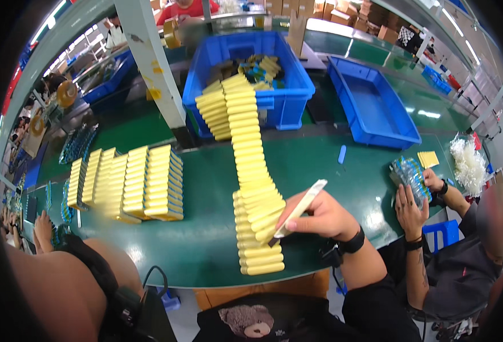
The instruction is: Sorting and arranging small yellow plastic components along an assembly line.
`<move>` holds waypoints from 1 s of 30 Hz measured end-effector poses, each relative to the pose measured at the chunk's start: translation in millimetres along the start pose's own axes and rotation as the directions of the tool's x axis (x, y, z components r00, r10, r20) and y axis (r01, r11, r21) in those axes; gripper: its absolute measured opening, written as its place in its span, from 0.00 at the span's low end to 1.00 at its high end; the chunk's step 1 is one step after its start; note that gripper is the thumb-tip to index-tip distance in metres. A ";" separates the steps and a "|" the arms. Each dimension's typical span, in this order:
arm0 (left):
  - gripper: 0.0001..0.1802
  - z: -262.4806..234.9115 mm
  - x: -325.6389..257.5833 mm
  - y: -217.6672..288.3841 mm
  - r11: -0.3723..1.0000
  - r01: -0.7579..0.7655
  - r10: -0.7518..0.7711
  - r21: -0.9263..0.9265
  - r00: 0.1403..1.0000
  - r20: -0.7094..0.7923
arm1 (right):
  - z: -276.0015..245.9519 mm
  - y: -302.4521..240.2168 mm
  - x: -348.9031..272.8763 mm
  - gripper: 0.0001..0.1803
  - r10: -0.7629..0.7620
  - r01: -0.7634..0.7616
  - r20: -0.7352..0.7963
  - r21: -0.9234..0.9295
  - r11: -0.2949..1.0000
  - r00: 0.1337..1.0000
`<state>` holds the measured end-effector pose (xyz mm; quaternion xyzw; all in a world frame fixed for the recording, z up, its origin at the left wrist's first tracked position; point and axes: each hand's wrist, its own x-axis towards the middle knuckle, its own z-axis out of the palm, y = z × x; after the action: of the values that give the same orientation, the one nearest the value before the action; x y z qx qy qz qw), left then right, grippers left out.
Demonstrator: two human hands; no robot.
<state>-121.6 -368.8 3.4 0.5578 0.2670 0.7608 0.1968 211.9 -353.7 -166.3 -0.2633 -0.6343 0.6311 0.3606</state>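
My right hand (pixel 320 214) is closed around a slim white stick-like tool (pixel 301 209) with a dark lower tip. That tip touches or hovers just over the near part of a long row of yellow ribbed pieces (pixel 248 142), overlapping one another from the blue bin's front towards me. Under the tool, the near pieces (pixel 260 259) lie stacked on the green table. My left hand (pixel 117 259) is low at the left, past a black wrist strap, large and blurred; its fingers cannot be made out. Nearest to it stand several upright stacks of yellow ribbed pieces (pixel 154 182).
Behind the row is a deep blue bin (pixel 305 94) with more pieces inside. A shallow blue tray (pixel 371 108) lies right of it. At right, a co-worker's hands (pixel 411 208) handle a blue-and-clear bundle (pixel 409 174). A white post (pixel 154 62) rises at left. A small blue piece (pixel 341 154) lies on the table.
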 end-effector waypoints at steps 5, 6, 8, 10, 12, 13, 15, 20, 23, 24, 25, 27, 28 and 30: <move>0.31 34.4 8.3 -8.1 0.941 0.122 -0.119 0.315 0.992 -0.030 | -5.0 3.1 3.1 0.08 0.024 -0.024 0.002 0.004 1.000 1.000; 0.31 39.8 11.1 -9.7 0.918 0.130 -0.126 0.375 0.991 -0.036 | -6.6 4.2 6.7 0.08 0.051 -0.051 0.007 0.023 0.998 0.999; 0.31 48.9 5.6 -4.0 0.864 0.135 -0.131 0.485 0.990 -0.043 | -4.2 5.1 2.6 0.08 0.057 -0.057 -0.006 0.036 0.998 0.998; 0.31 46.8 8.9 -4.1 0.810 0.103 -0.095 0.578 0.995 -0.044 | -5.5 5.0 3.5 0.08 0.063 -0.063 -0.016 0.009 0.998 0.998; 0.30 27.1 11.7 0.0 0.747 0.050 -0.031 0.663 0.999 -0.040 | -0.5 2.4 3.8 0.08 0.046 -0.045 0.006 -0.010 0.999 0.999; 0.30 13.5 9.3 1.2 0.726 0.014 0.017 0.688 0.999 -0.039 | -2.4 3.3 1.5 0.08 0.016 -0.016 0.006 -0.047 0.999 1.000; 0.30 0.5 9.1 -0.2 0.667 -0.049 0.120 0.743 0.992 -0.041 | -1.7 4.3 3.3 0.08 -0.014 0.016 0.023 -0.073 0.997 1.000; 0.30 -16.5 2.6 7.3 0.505 -0.136 0.283 0.853 0.959 -0.015 | -2.0 4.8 1.0 0.07 -0.058 0.063 0.052 -0.096 0.993 0.997; 0.30 35.8 19.5 8.3 0.358 -0.157 0.359 0.920 0.933 0.020 | 3.7 0.1 5.0 0.08 -0.072 0.076 0.080 -0.045 0.996 0.994; 0.25 41.6 9.5 -21.0 0.840 -0.266 0.192 0.474 0.961 0.199 | -2.6 -0.3 -0.7 0.08 -0.056 0.058 0.058 -0.034 0.998 0.997; 0.21 47.6 -10.1 -61.9 0.982 -0.105 0.164 -0.156 0.883 0.439 | -6.0 3.6 -7.8 0.08 -0.083 0.084 0.028 -0.029 0.996 0.996; 0.19 41.1 -48.5 -87.6 0.857 0.349 -0.514 0.380 0.630 0.582 | -12.2 5.8 -7.0 0.08 -0.069 0.070 0.070 -0.001 0.998 0.995; 0.21 19.7 -67.2 -119.0 0.894 0.182 -0.427 0.409 0.624 0.654 | -8.7 2.2 0.2 0.08 -0.062 0.059 0.121 0.028 0.998 0.991; 0.20 9.7 -84.8 -130.7 0.832 0.200 -0.525 0.518 0.589 0.615 | -6.5 -1.0 1.9 0.09 -0.075 0.069 0.131 0.051 0.996 0.989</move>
<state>-86.7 -315.7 -139.1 0.7743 0.4223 0.3413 0.3249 216.0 -348.3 -165.5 -0.1892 -0.6510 0.6483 0.3465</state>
